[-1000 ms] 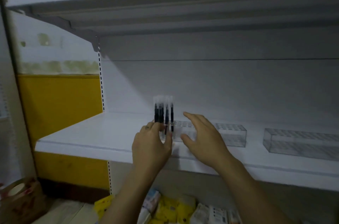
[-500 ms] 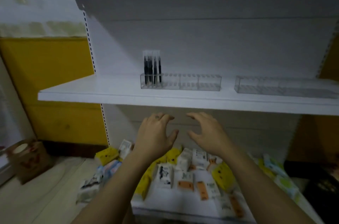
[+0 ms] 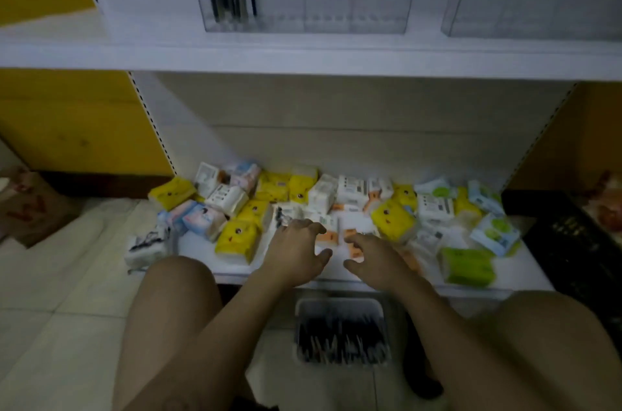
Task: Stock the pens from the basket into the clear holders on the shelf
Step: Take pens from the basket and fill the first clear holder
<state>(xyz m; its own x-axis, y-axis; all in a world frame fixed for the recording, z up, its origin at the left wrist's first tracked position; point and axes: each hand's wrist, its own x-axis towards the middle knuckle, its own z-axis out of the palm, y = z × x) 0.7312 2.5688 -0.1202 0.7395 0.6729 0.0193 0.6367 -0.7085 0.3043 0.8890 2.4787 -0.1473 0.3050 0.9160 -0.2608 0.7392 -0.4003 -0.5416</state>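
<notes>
Fingers of the left hand and right hand are spread and hold nothing, near the basket of pens on the floor. On the shelf, one holder carries a few pens at its left end, and the second holder looks bare. Most of the stocking seems left to do.

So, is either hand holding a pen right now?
No, the left hand and right hand are empty with loosely spread fingers, and the pens lie in the basket on the floor.

One head-worn camera looks forward and down, close to the shelf and the basket beneath.
</notes>
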